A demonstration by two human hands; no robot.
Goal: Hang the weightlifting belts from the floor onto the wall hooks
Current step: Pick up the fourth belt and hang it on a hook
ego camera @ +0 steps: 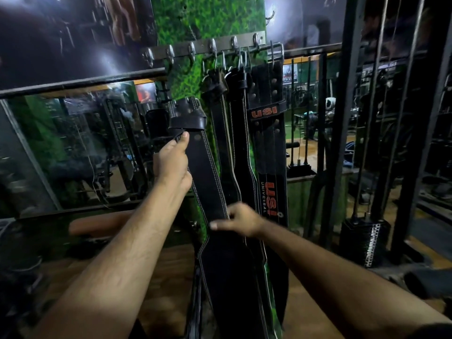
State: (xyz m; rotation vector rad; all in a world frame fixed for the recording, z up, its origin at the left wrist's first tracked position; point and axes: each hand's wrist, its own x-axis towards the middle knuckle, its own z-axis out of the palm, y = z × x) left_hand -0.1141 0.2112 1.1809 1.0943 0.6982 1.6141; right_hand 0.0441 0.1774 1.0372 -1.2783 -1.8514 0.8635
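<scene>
Holding item: one black leather weightlifting belt (208, 172), white double stitching along both edges, buckle end uppermost, raised in front of the green wall panel (208, 18) and not yet on a hook. Head view, the only one: my left hand (172, 162) is clamped on the narrow strap just below the folded buckle loop, thumb pressed on the face beside a punched hole; my right hand (241, 220) pinches the edge lower down, where the strap begins to widen into the back pad, fingers closed on it, though motion blurs them. Hands well apart, one above the other. Handling, as I judge it: thick hide, fairly heavy, stiff across its width but bending slowly along its length, so the wide lower part hangs straight toward the floor; surface smooth but not slippery; nothing fragile. Best hold is where I have it, near the buckle, since the metal frame must go over a hook. Hook rail (205, 48): several free hooks at left; those at right carry hung belts (238, 152), among them one marked USI (270, 199), just beside mine.
</scene>
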